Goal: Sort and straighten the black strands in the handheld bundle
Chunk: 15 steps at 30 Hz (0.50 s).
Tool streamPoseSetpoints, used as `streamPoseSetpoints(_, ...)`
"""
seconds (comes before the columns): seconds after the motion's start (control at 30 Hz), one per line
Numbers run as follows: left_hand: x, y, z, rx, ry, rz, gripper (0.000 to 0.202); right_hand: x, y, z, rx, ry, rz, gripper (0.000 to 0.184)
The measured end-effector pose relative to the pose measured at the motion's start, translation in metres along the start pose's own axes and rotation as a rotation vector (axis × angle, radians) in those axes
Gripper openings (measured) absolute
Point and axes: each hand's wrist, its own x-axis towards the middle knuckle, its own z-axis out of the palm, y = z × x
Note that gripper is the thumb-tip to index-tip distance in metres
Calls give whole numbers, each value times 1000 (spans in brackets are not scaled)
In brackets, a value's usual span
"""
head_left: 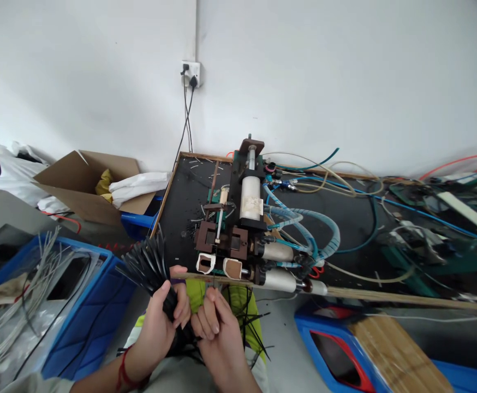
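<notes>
My left hand [162, 322] is closed round a thick bundle of black cable ties [146, 265] that fans out up and to the left. A red string circles that wrist. My right hand [218, 325] is pinched shut close beside it, with a single thin black tie [213, 282] standing up from its fingertips. Loose black ties [249, 322] lie on my lap over yellow-green cloth. Just beyond both hands, at the near edge of the black bench [185, 185], stands a small pneumatic machine [238, 229] with brown blocks, a white cylinder and blue hoses.
A blue crate [78, 322] with grey-white wires sits at my left, another blue crate [337, 349] with a wooden board at my right. An open cardboard box [83, 185] stands far left. Tangled hoses and cables [386, 218] cover the bench's right side. A wall socket [191, 72] is above.
</notes>
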Motion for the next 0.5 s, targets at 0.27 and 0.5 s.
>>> streamPoseSetpoints(0.27,0,0,-5,18,-4,-18,32,-1,3,1,-9,0,-56,25)
streamPoseSetpoints(0.5,1,1,-1,76,13,-18,31,1,2,0,19,-37,-38,22)
